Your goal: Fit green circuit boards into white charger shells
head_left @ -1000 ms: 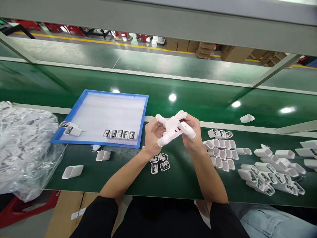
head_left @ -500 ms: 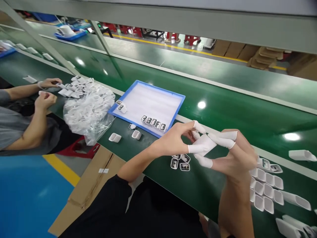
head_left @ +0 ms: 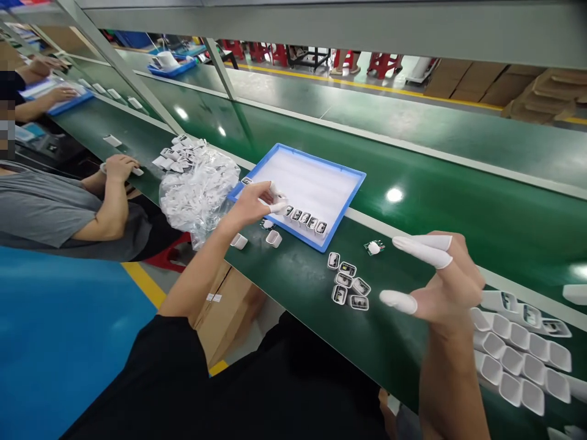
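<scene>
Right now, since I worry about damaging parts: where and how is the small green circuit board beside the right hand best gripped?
Probably pinch the small green circuit board by opposite edges, from above, on the side of the open right hand: it lies on the dark green tabletop, the white rounded top covers its middle, and green edges stick out.

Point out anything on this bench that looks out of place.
A bare circuit board lies loose on the green bench, between the blue tray and the right hand. It looks odd because the white housings clustered nearby have parts inside them.
</scene>
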### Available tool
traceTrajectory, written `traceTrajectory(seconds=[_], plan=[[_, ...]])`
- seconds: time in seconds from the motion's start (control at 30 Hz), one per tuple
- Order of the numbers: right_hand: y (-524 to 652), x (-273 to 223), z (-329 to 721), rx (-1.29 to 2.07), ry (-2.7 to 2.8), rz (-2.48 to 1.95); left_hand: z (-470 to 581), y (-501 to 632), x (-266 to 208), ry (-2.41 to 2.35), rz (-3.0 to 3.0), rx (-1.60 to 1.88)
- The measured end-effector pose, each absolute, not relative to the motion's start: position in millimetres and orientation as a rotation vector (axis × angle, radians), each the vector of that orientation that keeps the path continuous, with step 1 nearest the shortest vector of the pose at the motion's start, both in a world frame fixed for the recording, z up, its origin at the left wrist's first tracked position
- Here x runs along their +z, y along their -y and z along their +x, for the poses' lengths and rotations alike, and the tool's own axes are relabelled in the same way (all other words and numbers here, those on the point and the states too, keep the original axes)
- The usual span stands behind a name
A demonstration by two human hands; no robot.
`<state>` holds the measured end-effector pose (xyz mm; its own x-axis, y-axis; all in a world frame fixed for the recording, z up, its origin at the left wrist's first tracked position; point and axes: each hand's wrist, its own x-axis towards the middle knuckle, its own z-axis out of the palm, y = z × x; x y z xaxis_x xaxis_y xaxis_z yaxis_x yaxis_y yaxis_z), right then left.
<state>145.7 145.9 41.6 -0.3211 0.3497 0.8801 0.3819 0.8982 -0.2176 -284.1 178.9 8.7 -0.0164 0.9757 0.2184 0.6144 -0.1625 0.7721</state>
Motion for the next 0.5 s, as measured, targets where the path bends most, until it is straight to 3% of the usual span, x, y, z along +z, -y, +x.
traceTrajectory(seconds=[0.17,0.3,0.5], plan=[[-159.7,31.3,152.2,-0.055,1.911,-0.629,-329.7,-205.9,-19.9,-1.720,1.807,0.786],[-179.6,13.0,169.0,-0.025,1.972,-0.956,-325.5,-211.7,-37.3,-1.624,1.797,0.687],[-202.9,-23.5,201.6,0.668,2.313,-1.476,-328.1,-218.3,-37.7,-1.608,1.742,0.581]])
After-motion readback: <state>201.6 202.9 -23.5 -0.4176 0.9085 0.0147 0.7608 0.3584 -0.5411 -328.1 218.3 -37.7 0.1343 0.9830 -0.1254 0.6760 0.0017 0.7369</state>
